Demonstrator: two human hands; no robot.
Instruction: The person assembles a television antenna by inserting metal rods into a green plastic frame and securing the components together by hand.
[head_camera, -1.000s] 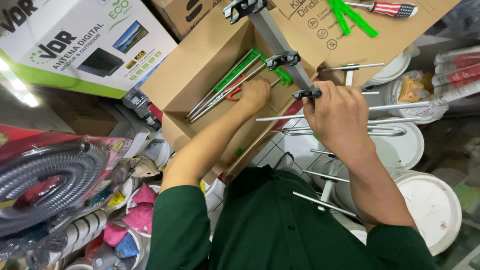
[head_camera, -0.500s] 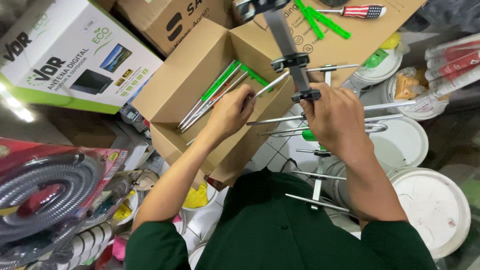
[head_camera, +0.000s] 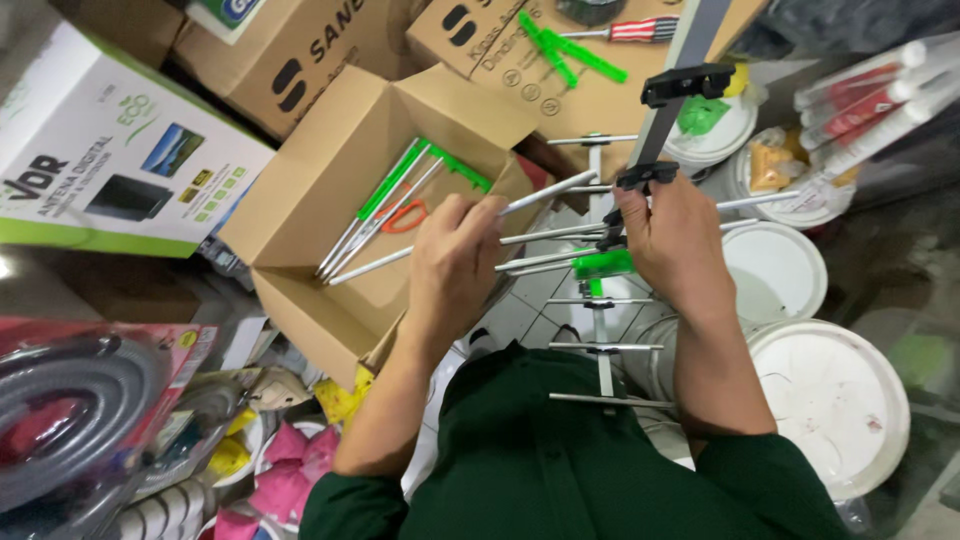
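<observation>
two hands worked at an antenna frame held over the person's lap. the left hand (head_camera: 455, 265) was closed around a bundle of thin metal rods (head_camera: 540, 255), their ends reaching toward three o'clock; half a second earlier that hand had been higher, right at the mouth of the open cardboard box (head_camera: 330, 200), so the rods looked freshly lifted out and carried across to the frame. the right hand (head_camera: 675, 240) gripped the antenna boom (head_camera: 655, 125) just below a black clamp (head_camera: 648, 175), steadying it, much as it had a second before. a green plastic clip (head_camera: 603, 264) sat on the boom between the two hands. more rods with green ends (head_camera: 385, 205) lay inside the box at ten o'clock from the left hand. farther out, a red-handled screwdriver (head_camera: 640, 29) rested on a closed carton at twelve o'clock, white bucket lids (head_camera: 830, 400) lay at four o'clock, and a coiled grey hose (head_camera: 70, 410) in its packet sat at eight o'clock.
</observation>
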